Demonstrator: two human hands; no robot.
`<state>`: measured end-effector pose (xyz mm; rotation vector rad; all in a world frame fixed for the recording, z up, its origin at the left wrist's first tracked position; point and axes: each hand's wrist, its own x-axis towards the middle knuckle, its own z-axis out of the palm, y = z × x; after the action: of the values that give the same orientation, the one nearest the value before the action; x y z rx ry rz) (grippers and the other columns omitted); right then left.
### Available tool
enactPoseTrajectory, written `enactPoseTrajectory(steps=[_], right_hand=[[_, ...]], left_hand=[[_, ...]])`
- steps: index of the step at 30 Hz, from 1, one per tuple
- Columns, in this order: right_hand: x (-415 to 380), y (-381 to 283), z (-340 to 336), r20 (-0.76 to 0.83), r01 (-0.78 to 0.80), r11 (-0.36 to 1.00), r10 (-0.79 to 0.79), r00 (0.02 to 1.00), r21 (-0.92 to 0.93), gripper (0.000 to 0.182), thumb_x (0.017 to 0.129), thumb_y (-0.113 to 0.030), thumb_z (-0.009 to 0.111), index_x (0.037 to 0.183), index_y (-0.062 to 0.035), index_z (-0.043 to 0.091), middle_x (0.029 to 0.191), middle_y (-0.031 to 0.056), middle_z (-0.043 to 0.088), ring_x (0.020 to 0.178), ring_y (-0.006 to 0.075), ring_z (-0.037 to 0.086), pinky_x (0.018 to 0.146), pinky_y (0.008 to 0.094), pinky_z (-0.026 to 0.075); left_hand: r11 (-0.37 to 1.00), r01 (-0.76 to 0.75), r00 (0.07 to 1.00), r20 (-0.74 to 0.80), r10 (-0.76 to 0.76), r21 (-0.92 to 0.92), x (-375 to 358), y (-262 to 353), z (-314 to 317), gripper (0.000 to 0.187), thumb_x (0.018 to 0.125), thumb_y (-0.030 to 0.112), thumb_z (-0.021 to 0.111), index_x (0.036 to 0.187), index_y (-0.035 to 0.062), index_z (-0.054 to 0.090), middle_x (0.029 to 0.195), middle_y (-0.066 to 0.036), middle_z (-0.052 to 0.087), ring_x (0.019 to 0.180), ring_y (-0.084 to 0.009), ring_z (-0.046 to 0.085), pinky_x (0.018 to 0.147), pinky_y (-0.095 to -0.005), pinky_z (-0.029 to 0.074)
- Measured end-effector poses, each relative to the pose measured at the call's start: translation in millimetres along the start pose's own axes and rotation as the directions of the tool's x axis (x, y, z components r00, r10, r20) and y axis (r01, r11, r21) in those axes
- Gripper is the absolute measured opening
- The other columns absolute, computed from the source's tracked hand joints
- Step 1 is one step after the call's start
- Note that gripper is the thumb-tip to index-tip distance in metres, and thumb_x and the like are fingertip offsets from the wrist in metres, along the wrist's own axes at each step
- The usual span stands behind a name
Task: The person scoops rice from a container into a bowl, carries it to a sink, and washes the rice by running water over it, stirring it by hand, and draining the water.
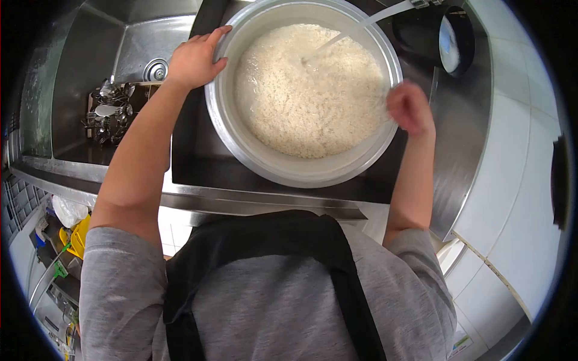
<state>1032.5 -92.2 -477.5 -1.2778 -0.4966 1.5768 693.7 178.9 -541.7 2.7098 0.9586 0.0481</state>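
A wide metal pot (pixel 298 172) stands in the sink, with white rice (pixel 313 102) and water in it. A stream of water (pixel 361 25) runs down into the rice from the upper right. My left hand (pixel 195 59) rests at the pot's upper left rim, thumb and fingers apart, with nothing in it. At the right rim is my right hand (pixel 409 108), blurred by motion, its fingers curled. Whether it holds anything or touches the rim cannot be made out.
Left of the pot is another basin (pixel 150 45) with a drain. Spoons and forks (pixel 109 111) stand in a holder at the far left. A black round container (pixel 460 42) sits at the upper right, near a tiled wall (pixel 512 144).
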Motion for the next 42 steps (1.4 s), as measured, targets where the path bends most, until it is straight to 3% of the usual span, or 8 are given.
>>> enactPoseTrajectory(steps=[3, 11, 20, 23, 26, 27, 29, 42], right_hand=[[-20.1, 41.9, -31.4, -0.436, -0.433, -0.068, 0.032, 0.899, -0.899, 0.030, 0.091, -0.026, 0.052, 0.087, -0.0001, 0.067, 0.078, 0.0082, 0.067, 0.072, 0.0204, 0.064, 0.063, 0.0343, 0.048], [73.9, 19.0, 30.1, -0.416, 0.172, 0.941, -0.287, 0.863, -0.293, 0.027, 0.093, -0.026, 0.053, 0.098, -0.0040, 0.067, 0.077, 0.0055, 0.063, 0.076, 0.0160, 0.061, 0.069, 0.0283, 0.049], [149.8, -46.0, 57.2, -0.339, 0.439, 0.692, -0.287, 0.896, 0.574, 0.033, 0.092, -0.030, 0.058, 0.069, -0.0156, 0.039, 0.056, -0.0036, 0.035, 0.046, 0.0066, 0.032, 0.038, 0.0194, 0.026], [115.9, -42.2, 8.0, 0.657, 0.002, 0.833, -0.437, 0.615, 0.553, 0.025, 0.095, -0.025, 0.049, 0.100, -0.0062, 0.065, 0.086, 0.0071, 0.063, 0.085, 0.0152, 0.061, 0.069, 0.0233, 0.049], [51.3, 6.8, -7.6, 0.152, -0.016, 0.966, 0.057, 0.987, -0.257, 0.023, 0.093, -0.024, 0.050, 0.094, -0.0080, 0.067, 0.089, 0.0059, 0.064, 0.086, 0.0156, 0.061, 0.072, 0.0246, 0.049], [36.4, 22.8, 2.3, -0.328, -0.302, 0.745, 0.118, 0.937, -0.595, 0.023, 0.092, -0.023, 0.051, 0.094, -0.0063, 0.067, 0.093, 0.0077, 0.065, 0.089, 0.0193, 0.062, 0.076, 0.0282, 0.050], [29.8, 86.8, -40.7, -0.146, -0.175, -0.029, -0.433, 0.889, -0.984, 0.025, 0.091, -0.020, 0.053, 0.105, -0.0008, 0.061, 0.114, 0.0156, 0.060, 0.105, 0.0304, 0.057, 0.090, 0.0378, 0.046], [151.4, 174.2, -65.2, -0.703, 0.048, 0.807, -0.540, 0.463, -0.588, 0.043, 0.097, -0.019, 0.040, 0.135, -0.0011, 0.039, 0.142, 0.0198, 0.035, 0.129, 0.0337, 0.037, 0.107, 0.0372, 0.029]], left_hand=[[1.000, -0.024, 0.999, -0.023, 0.024, -0.001, 1.2, -2.8, 5.3, 0.066, 0.076, 0.028, 0.066, 0.135, 0.0227, 0.037, 0.108, -0.009, 0.062, 0.096, -0.0304, 0.060, 0.083, -0.0432, 0.049], [1.000, 0.005, 1.000, -0.020, -0.005, 0.024, 1.9, -0.3, 7.3, 0.065, 0.076, 0.029, 0.066, 0.134, 0.0252, 0.037, 0.089, -0.010, 0.064, 0.091, -0.0297, 0.061, 0.081, -0.0432, 0.050], [0.996, -0.089, 0.986, -0.142, 0.086, -0.018, 2.1, -10.5, 14.0, 0.067, 0.076, 0.030, 0.067, 0.135, 0.0269, 0.036, 0.081, -0.014, 0.062, 0.081, -0.0324, 0.062, 0.074, -0.0448, 0.050], [0.998, -0.066, 0.991, -0.119, 0.063, -0.021, 2.0, -8.4, 12.4, 0.067, 0.076, 0.030, 0.067, 0.135, 0.0268, 0.036, 0.081, -0.014, 0.062, 0.081, -0.0321, 0.062, 0.074, -0.0443, 0.050], [0.998, -0.059, 0.993, -0.107, 0.057, -0.019, 1.4, -7.4, 9.2, 0.068, 0.076, 0.030, 0.067, 0.135, 0.0271, 0.035, 0.080, -0.013, 0.062, 0.080, -0.0317, 0.062, 0.074, -0.0440, 0.050], [0.999, -0.043, 0.997, -0.064, 0.043, 0.003, 0.6, -5.3, 5.7, 0.067, 0.076, 0.030, 0.066, 0.135, 0.0244, 0.035, 0.090, -0.011, 0.063, 0.087, -0.0303, 0.062, 0.077, -0.0436, 0.050], [0.999, -0.032, 0.999, -0.025, 0.033, 0.027, 4.2, -3.0, 3.7, 0.067, 0.077, 0.029, 0.065, 0.135, 0.0216, 0.034, 0.099, -0.009, 0.065, 0.093, -0.0289, 0.062, 0.080, -0.0431, 0.050], [0.994, -0.045, 0.996, -0.068, 0.051, 0.099, 7.0, -10.1, 15.1, 0.082, 0.076, 0.033, 0.066, 0.144, 0.0172, 0.024, 0.082, -0.013, 0.065, 0.077, -0.0308, 0.063, 0.075, -0.0441, 0.049]])
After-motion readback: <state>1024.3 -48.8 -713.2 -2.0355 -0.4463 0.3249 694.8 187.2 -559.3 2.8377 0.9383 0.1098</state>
